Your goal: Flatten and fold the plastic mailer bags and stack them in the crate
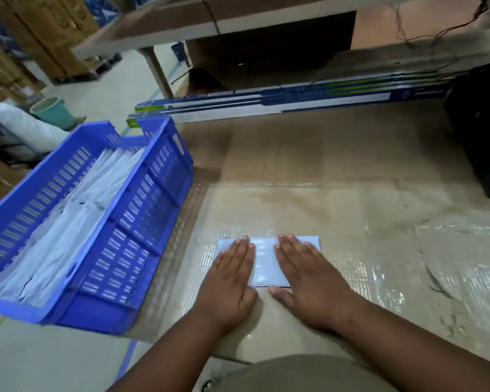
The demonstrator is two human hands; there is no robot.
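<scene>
A folded pale grey-white mailer bag lies flat on taped cardboard in front of me. My left hand presses its left part with straight fingers, palm down. My right hand presses the right part the same way, and a strip of bag shows between the two hands. To the left stands a blue slotted plastic crate with several folded white mailer bags stacked inside.
The cardboard sheet is covered with shiny tape and spreads to the right. Long blue-and-white boxes lie across the back. A black bag sits at the far right, a green bucket at the far left.
</scene>
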